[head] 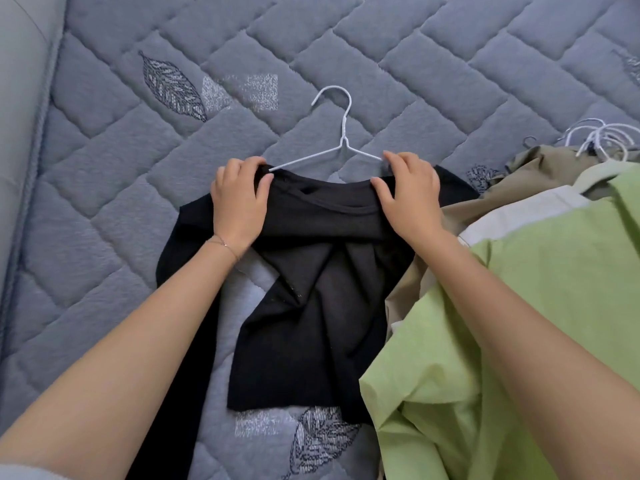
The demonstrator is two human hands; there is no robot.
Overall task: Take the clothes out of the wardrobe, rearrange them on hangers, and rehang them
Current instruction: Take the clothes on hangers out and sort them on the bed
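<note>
Two hands, left and right, on black top over white hanger.

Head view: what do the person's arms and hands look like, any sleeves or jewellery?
Both forearms are bare, no sleeves along their visible length. The left hand has a thin chain bracelet at its wrist. The right hand shows no ring, watch or band. No gloves or markings on either. Pale fabric at the lower left corner may be a sleeve edge; too cropped to tell.
</note>
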